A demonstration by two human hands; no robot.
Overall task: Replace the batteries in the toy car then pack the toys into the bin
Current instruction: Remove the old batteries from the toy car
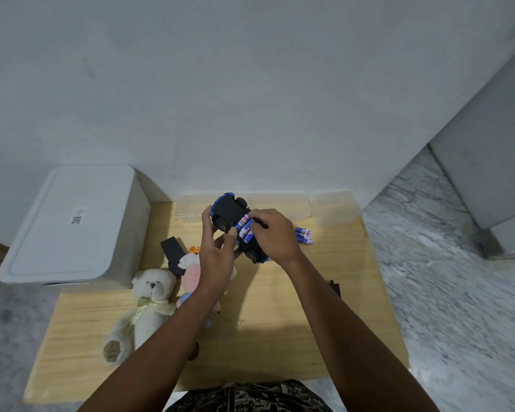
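A blue and black toy car (229, 210) is held upside down above the wooden table (280, 307), its wheels up. My left hand (217, 254) grips the car's side from below. My right hand (275, 233) presses its fingertips on the blue batteries (244, 228) lying in the car's open underside. Spare blue batteries (304, 235) lie on the table just right of my right hand. The white lidded bin (72, 224) stands at the table's far left corner.
A white teddy bear (144, 304) and a pink soft toy (191, 275) lie left of my arms, beside a black object (173, 251). A clear plastic lid (280, 208) lies at the table's far edge against the wall. A small black piece (335, 286) sits at the right.
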